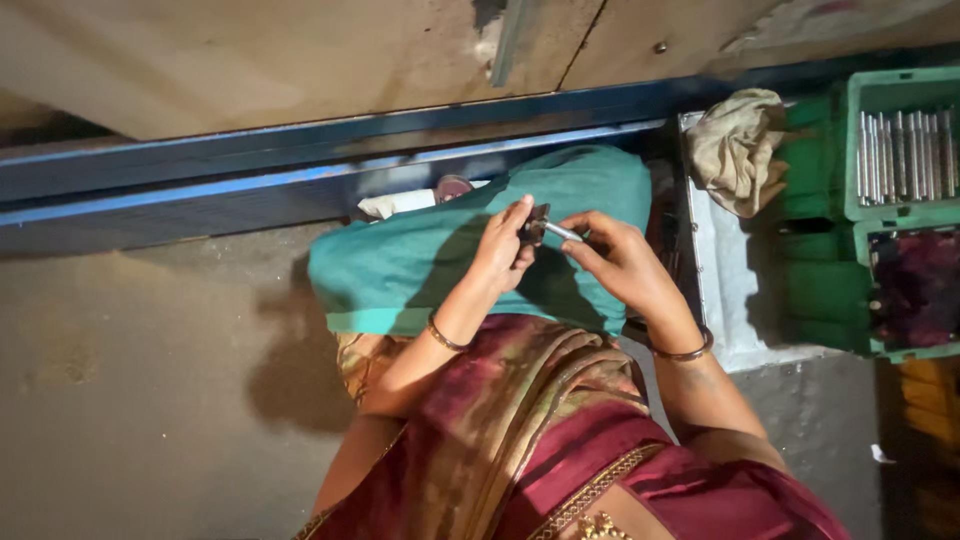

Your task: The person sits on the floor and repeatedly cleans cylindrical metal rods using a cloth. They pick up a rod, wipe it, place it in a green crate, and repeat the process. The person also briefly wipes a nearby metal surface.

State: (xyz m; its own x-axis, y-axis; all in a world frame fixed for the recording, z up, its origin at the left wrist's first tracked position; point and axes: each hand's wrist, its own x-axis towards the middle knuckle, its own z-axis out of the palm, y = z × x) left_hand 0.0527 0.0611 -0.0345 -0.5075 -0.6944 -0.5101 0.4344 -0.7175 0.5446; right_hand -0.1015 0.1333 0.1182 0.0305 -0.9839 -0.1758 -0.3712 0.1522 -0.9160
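Observation:
My left hand pinches a small dark metal part over my lap. My right hand holds a thin silver metal pin, its tip touching the dark part. Both hands hover above the teal cloth that covers my knees. A bangle sits on each wrist. Below them lies my maroon and gold draped garment.
At the right stands a green crate with several silver rods, and below it another green crate of dark parts. A crumpled beige rag lies on a grey metal tray. A blue metal rail runs across the concrete floor.

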